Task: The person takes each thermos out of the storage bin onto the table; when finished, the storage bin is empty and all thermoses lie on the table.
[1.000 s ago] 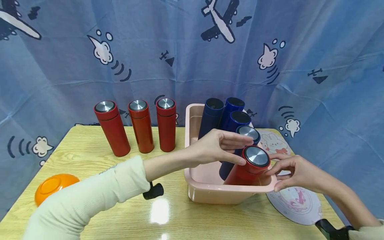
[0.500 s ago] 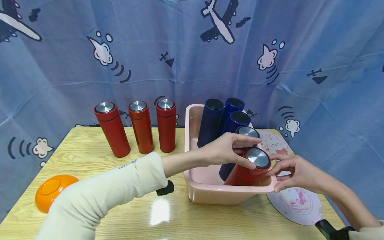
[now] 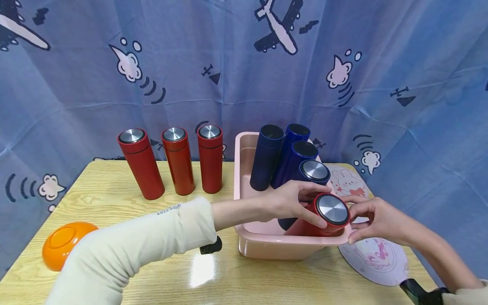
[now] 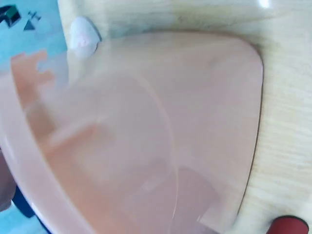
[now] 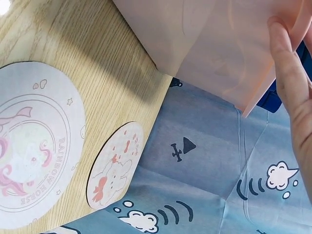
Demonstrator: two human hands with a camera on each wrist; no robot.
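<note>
A pink plastic bin [image 3: 282, 249] stands on the table. My left hand [image 3: 287, 201] reaches over its left side and grips a red thermos [image 3: 333, 209] just below its silver lid, thumb in front and fingers behind. That thermos leans in the bin's front right corner, its lower part hidden by the bin's front wall. With my right hand [image 3: 377, 220] I hold the bin's right rim; in the right wrist view, the thumb [image 5: 282, 36] lies on the outer wall. Several blue thermoses [image 3: 268, 156] stand inside toward the back. The left wrist view shows mostly the bin's wall [image 4: 209, 97].
Three red thermoses [image 3: 211, 165] stand in a row at the back left. An orange bowl [image 3: 68, 243] sits upside down at the left. Two round printed mats, a unicorn mat [image 3: 375, 264] and a rabbit mat [image 3: 347, 178], lie right of the bin. A blue curtain [image 3: 183, 63] hangs behind.
My left hand has moved right and closed round the red thermos, whose lid has shifted slightly down and right. My right hand stays at the bin's rim.
</note>
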